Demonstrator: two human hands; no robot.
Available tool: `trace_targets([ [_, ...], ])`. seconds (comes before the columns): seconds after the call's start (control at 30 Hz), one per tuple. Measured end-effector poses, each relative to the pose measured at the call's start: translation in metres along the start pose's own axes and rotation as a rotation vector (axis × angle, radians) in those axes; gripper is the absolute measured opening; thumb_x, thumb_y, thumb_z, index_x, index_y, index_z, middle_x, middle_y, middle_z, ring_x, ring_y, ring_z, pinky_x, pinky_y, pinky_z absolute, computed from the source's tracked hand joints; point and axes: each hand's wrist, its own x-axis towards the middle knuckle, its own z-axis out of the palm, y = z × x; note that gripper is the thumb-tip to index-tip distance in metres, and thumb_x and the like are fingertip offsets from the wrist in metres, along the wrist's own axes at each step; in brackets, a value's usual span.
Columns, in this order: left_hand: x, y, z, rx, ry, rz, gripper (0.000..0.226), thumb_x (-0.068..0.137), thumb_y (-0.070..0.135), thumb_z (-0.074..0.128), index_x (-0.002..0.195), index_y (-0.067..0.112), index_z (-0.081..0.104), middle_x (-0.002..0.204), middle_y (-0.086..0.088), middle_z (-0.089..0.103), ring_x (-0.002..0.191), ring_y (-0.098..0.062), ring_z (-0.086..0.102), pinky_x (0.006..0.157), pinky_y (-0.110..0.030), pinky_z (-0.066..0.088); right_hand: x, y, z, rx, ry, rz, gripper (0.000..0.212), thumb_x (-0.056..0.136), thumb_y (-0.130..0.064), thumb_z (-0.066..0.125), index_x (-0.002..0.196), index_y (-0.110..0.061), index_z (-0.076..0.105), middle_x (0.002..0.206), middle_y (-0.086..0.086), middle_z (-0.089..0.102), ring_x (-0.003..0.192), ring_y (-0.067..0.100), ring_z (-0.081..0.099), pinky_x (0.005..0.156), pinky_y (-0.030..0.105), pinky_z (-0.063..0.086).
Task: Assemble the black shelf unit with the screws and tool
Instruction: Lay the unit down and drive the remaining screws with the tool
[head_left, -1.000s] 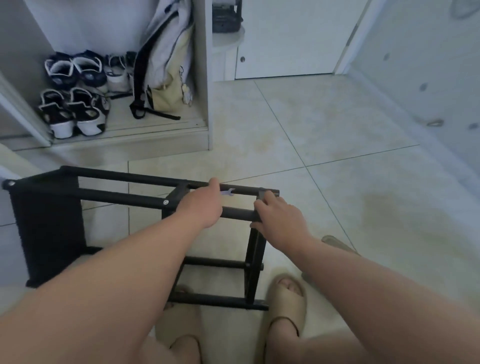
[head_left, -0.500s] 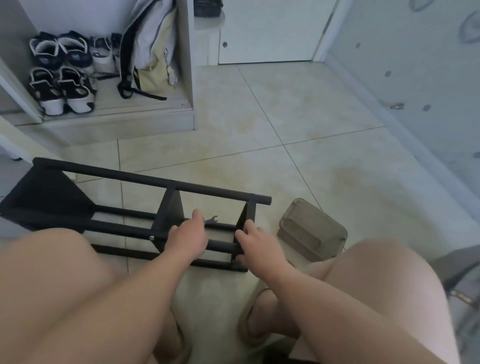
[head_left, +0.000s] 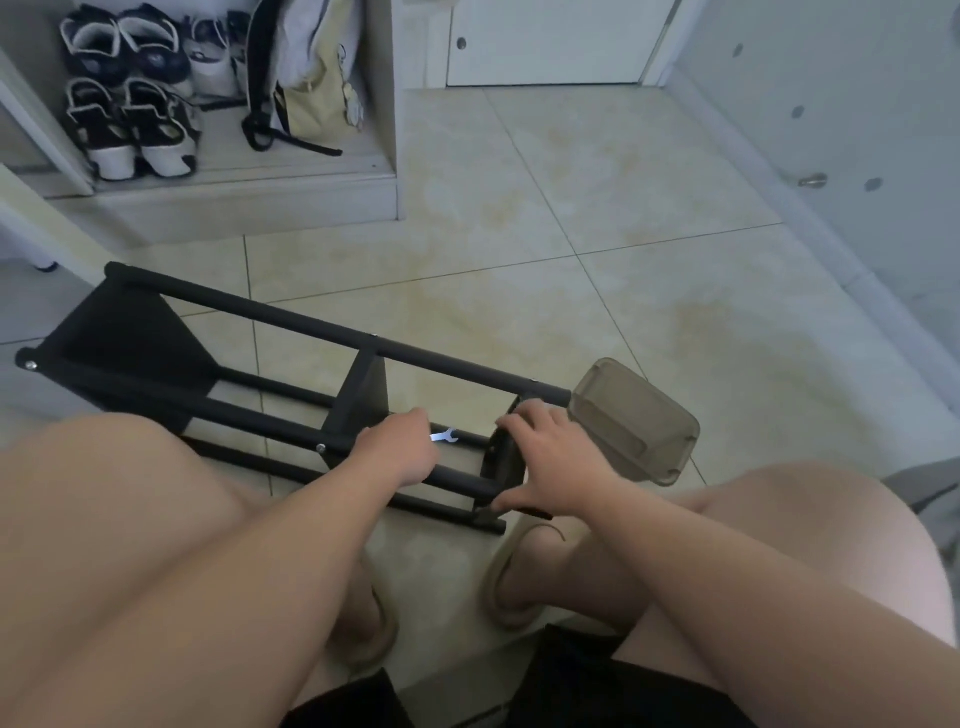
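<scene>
Black metal tubes and a matte fabric panel are making up the shelf unit (head_left: 291, 319), which is lying on the glossy tiled floor (head_left: 571, 208) just beyond the seated person's knees. The left hand (head_left: 400, 447) is curling its fingers round a small silvery wrench (head_left: 445, 435), its forked end poking out rightward. The right hand (head_left: 556, 467) is gripping the flat upright at the frame's right end. A joint there is probably being tightened. Next, the wrench likely needs seating squarely on a fastener while the right hand is steadying the frame. A translucent brownish plastic box (head_left: 634, 421) is sitting just right.
</scene>
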Motion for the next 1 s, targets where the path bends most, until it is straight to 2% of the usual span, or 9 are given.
trace_targets([
  [0.1,0.004,0.000,-0.004,-0.020,-0.088,-0.013,0.014,0.098,0.016,0.042,0.102,0.011,0.055,0.092,-0.005,0.058,0.084,-0.025,0.056,0.072,-0.035,0.042,0.004,0.010,-0.002,-0.114,-0.063,-0.009,0.129,0.063,-0.088,0.065,0.161,-0.022,0.012,0.168,0.003,-0.010,0.155,0.031,-0.007,0.124,0.051,0.010],
  [0.2,0.013,0.002,-0.010,-0.024,-0.175,0.021,0.021,0.096,0.014,0.048,0.095,0.004,0.066,0.086,-0.010,0.065,0.078,-0.027,0.058,0.069,-0.036,0.046,0.012,0.017,0.002,-0.193,-0.076,-0.007,0.141,0.060,-0.098,0.052,0.161,-0.018,-0.005,0.163,0.011,-0.032,0.149,0.035,-0.031,0.124,0.055,-0.008],
  [0.33,0.028,0.005,-0.011,-0.071,-0.258,0.097,0.021,0.095,0.016,0.059,0.101,0.008,0.078,0.099,-0.012,0.074,0.093,-0.027,0.067,0.084,-0.036,0.053,0.018,0.025,0.008,-0.189,-0.103,-0.015,0.145,0.058,-0.102,0.043,0.159,-0.019,-0.019,0.159,0.013,-0.039,0.147,0.038,-0.035,0.124,0.055,-0.010],
  [0.47,0.040,0.009,-0.006,-0.219,-0.298,0.184,0.010,0.085,0.017,0.074,0.077,0.021,0.077,0.073,0.003,0.074,0.076,-0.016,0.068,0.081,-0.030,0.053,0.021,0.029,0.015,-0.190,-0.100,-0.039,0.142,0.058,-0.104,0.035,0.158,-0.020,-0.022,0.159,0.014,-0.040,0.147,0.039,-0.034,0.123,0.055,-0.011],
  [0.6,0.049,0.021,-0.004,-0.199,-0.322,0.237,0.012,0.080,0.016,0.068,0.078,0.021,0.079,0.061,0.012,0.070,0.075,-0.016,0.068,0.069,-0.028,0.053,0.022,0.031,0.017,-0.186,-0.096,-0.047,0.141,0.059,-0.104,0.033,0.158,-0.020,-0.021,0.159,0.015,-0.039,0.147,0.040,-0.033,0.123,0.056,-0.012],
  [0.67,0.054,0.026,-0.003,-0.290,-0.356,0.219,0.015,0.084,0.016,0.064,0.077,0.024,0.075,0.066,0.009,0.068,0.074,-0.015,0.065,0.066,-0.026,0.052,0.022,0.032,0.018,-0.180,-0.093,-0.046,0.141,0.058,-0.104,0.032,0.159,-0.019,-0.020,0.159,0.015,-0.039,0.147,0.040,-0.033,0.123,0.056,-0.013],
  [0.8,0.057,0.034,0.005,-0.748,-0.486,0.020,0.008,0.095,0.014,0.060,0.096,0.011,0.068,0.092,-0.006,0.075,0.087,-0.015,0.073,0.074,-0.031,0.059,0.023,0.032,0.019,-0.167,-0.089,-0.043,0.143,0.054,-0.105,0.028,0.160,-0.019,-0.016,0.160,0.015,-0.037,0.148,0.040,-0.032,0.122,0.055,-0.014],
  [0.87,0.056,0.038,0.012,-0.912,-0.517,-0.041,0.014,0.098,0.013,0.060,0.106,0.002,0.064,0.087,-0.009,0.076,0.085,-0.018,0.075,0.073,-0.032,0.061,0.023,0.031,0.020,-0.157,-0.085,-0.041,0.144,0.052,-0.105,0.027,0.160,-0.019,-0.014,0.160,0.015,-0.037,0.148,0.040,-0.031,0.122,0.056,-0.013],
  [1.0,0.053,0.041,0.022,-0.994,-0.439,-0.053,0.021,0.097,0.017,0.066,0.114,0.004,0.063,0.080,-0.006,0.076,0.074,-0.015,0.075,0.066,-0.028,0.059,0.023,0.031,0.022,-0.152,-0.074,-0.043,0.144,0.052,-0.106,0.025,0.160,-0.019,-0.012,0.161,0.015,-0.035,0.149,0.040,-0.030,0.123,0.057,-0.011],
])
